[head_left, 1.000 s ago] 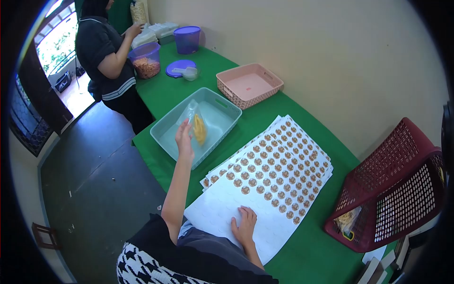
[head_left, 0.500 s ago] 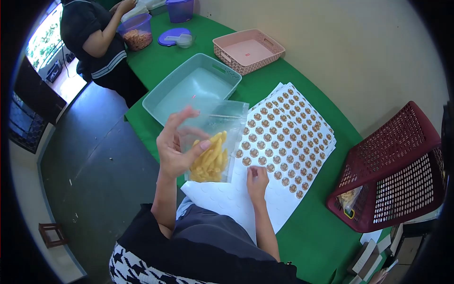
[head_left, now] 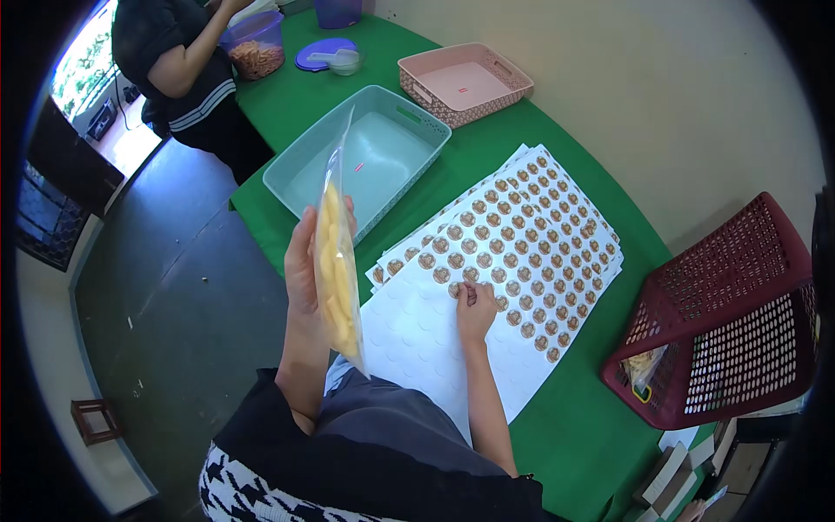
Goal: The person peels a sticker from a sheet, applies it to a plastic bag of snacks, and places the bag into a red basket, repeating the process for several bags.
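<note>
My left hand [head_left: 302,265] is closed around a clear plastic zip bag [head_left: 337,261] of yellow stick-shaped snacks, held upright and edge-on to me above the table. Beneath it, a white sheet of round brown stickers [head_left: 531,235] lies on top of other such sheets; its near left part has only blank circle outlines. My right hand [head_left: 476,315] rests on this sheet, thumb and fingers pinched together at the edge of the printed rows. The fingertips touch a round sticker [head_left: 470,275], but whether they grip it is hidden.
A teal tray [head_left: 287,178] and a pink basket [head_left: 465,83] stand at the back of the green table [head_left: 565,444]. A tilted maroon basket [head_left: 722,287] holding a snack bag is at right. Another person [head_left: 187,78] stands far left near a purple tub [head_left: 261,43].
My left hand has turned the snack bag from facing me to edge-on. My right hand has moved slightly forward to the sticker rows. The sheet's left part is uncovered.
</note>
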Motion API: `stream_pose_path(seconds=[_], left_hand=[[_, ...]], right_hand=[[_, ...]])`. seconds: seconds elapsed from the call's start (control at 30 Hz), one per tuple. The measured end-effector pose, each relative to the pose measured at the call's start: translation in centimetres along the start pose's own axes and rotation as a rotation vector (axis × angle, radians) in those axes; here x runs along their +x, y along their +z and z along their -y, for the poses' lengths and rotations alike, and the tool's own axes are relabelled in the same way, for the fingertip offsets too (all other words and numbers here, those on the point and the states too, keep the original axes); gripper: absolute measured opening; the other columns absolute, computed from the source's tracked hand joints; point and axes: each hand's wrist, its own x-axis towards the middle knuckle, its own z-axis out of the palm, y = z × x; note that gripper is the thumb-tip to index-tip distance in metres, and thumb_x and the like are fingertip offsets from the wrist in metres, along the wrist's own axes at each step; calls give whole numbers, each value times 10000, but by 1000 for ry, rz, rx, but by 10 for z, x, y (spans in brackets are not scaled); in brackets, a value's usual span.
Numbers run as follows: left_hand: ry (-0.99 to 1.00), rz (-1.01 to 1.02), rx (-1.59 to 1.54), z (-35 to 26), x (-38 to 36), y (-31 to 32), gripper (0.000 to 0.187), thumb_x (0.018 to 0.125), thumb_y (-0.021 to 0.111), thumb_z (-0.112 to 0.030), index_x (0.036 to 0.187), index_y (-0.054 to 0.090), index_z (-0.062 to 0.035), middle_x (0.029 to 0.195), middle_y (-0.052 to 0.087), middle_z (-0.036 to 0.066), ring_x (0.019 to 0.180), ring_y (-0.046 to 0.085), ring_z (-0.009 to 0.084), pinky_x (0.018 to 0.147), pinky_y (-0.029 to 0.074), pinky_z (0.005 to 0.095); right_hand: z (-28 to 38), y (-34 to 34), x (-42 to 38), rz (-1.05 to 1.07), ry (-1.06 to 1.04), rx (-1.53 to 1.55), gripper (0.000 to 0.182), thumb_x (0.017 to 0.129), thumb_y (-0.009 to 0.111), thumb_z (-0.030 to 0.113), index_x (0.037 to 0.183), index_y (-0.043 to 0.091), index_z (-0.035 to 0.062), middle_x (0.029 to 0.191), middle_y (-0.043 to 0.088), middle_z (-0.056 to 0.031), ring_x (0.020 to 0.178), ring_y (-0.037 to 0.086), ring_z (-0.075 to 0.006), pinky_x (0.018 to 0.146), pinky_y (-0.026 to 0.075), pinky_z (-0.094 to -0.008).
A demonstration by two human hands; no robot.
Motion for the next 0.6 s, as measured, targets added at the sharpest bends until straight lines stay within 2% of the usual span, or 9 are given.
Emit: stream_pose_path(seconds=[0.13,0.23,0.27,0.33,0.37,0.43,0.5,0.57,0.6], left_hand=[[-158,3,-246,1,4,-8,343,866,422,-188,1076,412,83,1052,403,142,997,475,205,844,472,310],[-122,-149,-306,5,7,-4,365,871,416,-209,1095,412,79,1047,435,149,1005,477,236,875,446,342],[-125,-151,-307,10,9,-1,365,871,416,-209,1095,412,79,1047,435,149,1005,477,236,875,446,342],[71,-569,-15,20,16,16,378,860,440,-271,1078,437,38,943,542,147,800,595,236,697,532,348],[70,-569,-14,18,15,12,378,860,440,-271,1078,437,38,943,542,147,800,595,236,697,532,348],[-183,-340,-108,12,14,3,397,862,428,-303,1091,450,21,973,559,169,814,598,258,700,522,395],[-179,-344,-143,11,13,-3,397,865,417,-308,1102,453,9,972,565,191,853,589,265,694,518,407],[-268,-145,-246,6,12,-13,408,878,401,-254,1143,376,56,1033,484,196,990,511,304,882,427,402],[-267,-146,-245,5,11,-16,408,878,401,-254,1143,376,56,1033,484,196,990,511,304,882,427,402]], right_hand=[[-1,-1,2,11,-24,-37,70,728,584,101,743,583,33,690,495,-64,586,517,-185,529,419,-297],[3,-4,6,46,9,-34,72,735,574,110,739,581,38,691,486,-68,593,516,-200,533,420,-310],[5,-6,8,74,-7,-77,76,738,575,93,743,583,17,693,494,-69,574,513,-175,523,420,-285],[6,-8,9,101,-23,-120,81,740,575,76,747,584,-4,695,502,-71,554,511,-150,513,420,-260],[4,-8,10,116,-32,-142,90,745,570,87,752,581,-2,697,501,-74,562,511,-161,521,421,-270],[4,-8,11,131,-41,-166,99,750,565,97,758,578,-1,698,499,-78,569,511,-171,529,422,-279],[4,-7,9,110,-55,-172,104,757,557,104,766,560,1,707,496,-79,574,509,-181,526,419,-291],[1,-5,7,88,-88,-149,98,759,557,99,762,550,1,709,492,-78,567,501,-173,518,413,-285],[2,-5,6,62,-121,-125,94,760,558,94,758,541,2,710,487,-77,560,494,-165,511,408,-280]])
